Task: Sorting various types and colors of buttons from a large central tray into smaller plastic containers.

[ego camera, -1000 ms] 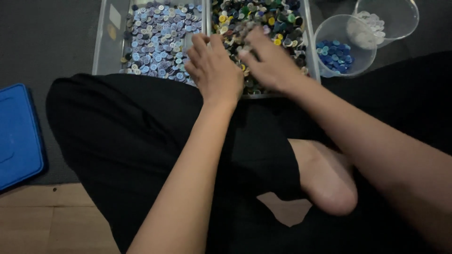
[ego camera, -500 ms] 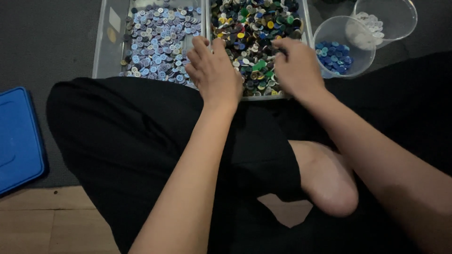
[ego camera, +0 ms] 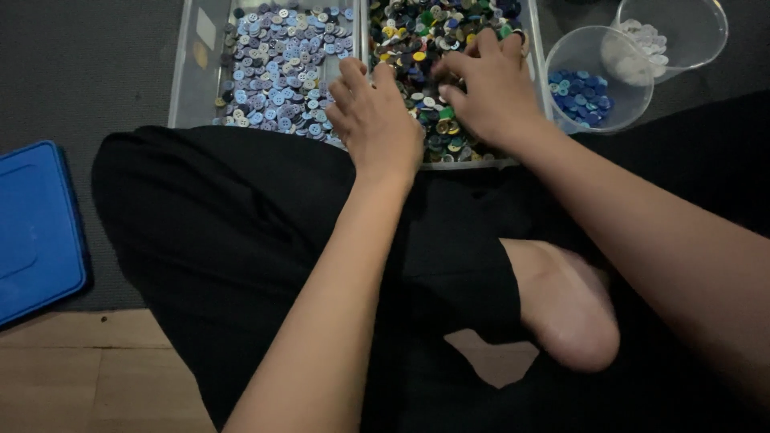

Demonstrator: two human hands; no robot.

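At the top right of the frame we see two clear plastic cups: the nearer cup [ego camera: 597,76] holds blue buttons and stands just beside the tray's right wall, and the farther cup [ego camera: 674,32] behind it holds white ones. A blue lid [ego camera: 36,228] lies at the left edge on the dark mat [ego camera: 80,72], and wooden floor [ego camera: 88,369] shows at the lower left. Our black-clad legs [ego camera: 241,240] fill the middle, with a bare foot [ego camera: 561,305] tucked at the lower right, pressing close to the tray's near edge.

The clear tray [ego camera: 188,80] runs off the top of the frame, and its left wall leaves open mat beside it. A divider splits it in two. The left compartment holds pale blue and lilac buttons [ego camera: 277,68]; the right holds mixed buttons [ego camera: 433,32] in dark, green, yellow and white.

Our left hand [ego camera: 377,120] rests over the divider, fingers curled down onto the pile; we cannot tell whether it grasps anything. Our right hand [ego camera: 489,92] lies spread on the mixed buttons, fingers loosely bent, and its grip is likewise hidden.
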